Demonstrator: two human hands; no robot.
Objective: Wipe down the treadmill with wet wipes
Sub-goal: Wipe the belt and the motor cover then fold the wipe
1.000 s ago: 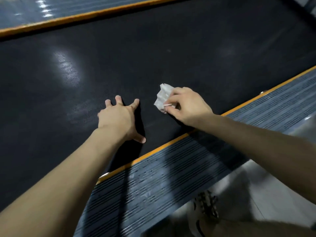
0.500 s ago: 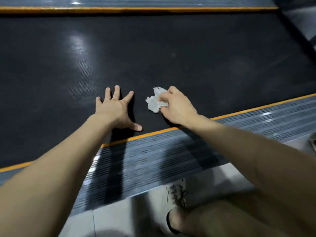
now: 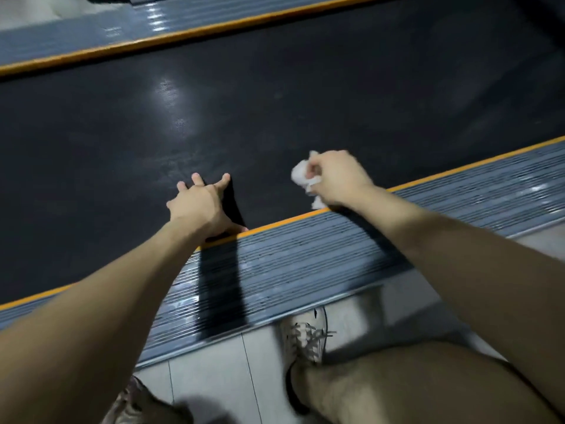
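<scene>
The treadmill's black belt (image 3: 275, 96) fills the upper part of the head view, bordered by orange strips and ribbed grey side rails (image 3: 305, 264). My left hand (image 3: 201, 206) lies flat on the belt, fingers spread, close to the near orange strip. My right hand (image 3: 336, 177) holds a crumpled white wet wipe (image 3: 301, 175) just above the belt's near edge; the wipe bulges out to the left of my fingers.
The far side rail (image 3: 91, 41) runs along the top. Below the near rail is light tiled floor (image 3: 214, 362), with my shoe (image 3: 305, 335) and bare knee (image 3: 412, 384) at the lower right.
My view has pulled back and tilted, so more floor and leg show. Both hands have come nearer the near orange strip; the right hand still grips the wipe.
</scene>
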